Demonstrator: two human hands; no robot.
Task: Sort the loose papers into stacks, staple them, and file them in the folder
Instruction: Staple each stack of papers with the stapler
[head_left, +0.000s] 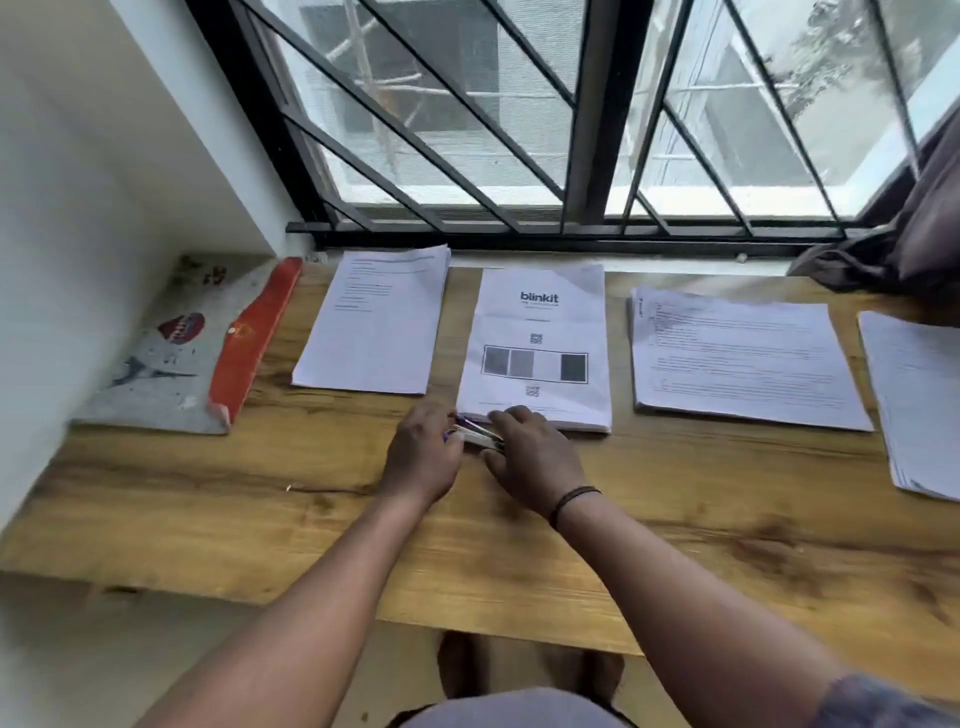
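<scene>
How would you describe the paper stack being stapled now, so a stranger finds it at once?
On the wooden desk under the window, four paper stacks lie in a row. It is the second from the left, the blinkit stack, alone showing a logo, QR codes and grey squares.

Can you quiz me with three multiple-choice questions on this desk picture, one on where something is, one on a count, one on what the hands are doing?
1. Where does the folder lie?
A. at the left end of the desk
B. on the blinkit stack
C. at the right end of the desk

2. How many paper stacks lie on the desk?
A. two
B. four
C. six

3. What are the hands doing?
A. resting flat on bare wood
B. lifting the folder
C. working a stapler at the blinkit stack

Answers: 1 A, it lies left of every stack. 2 B, four separate piles show. 3 C, the left hand and right hand meet on the stapler at the stack's near left corner.
</scene>
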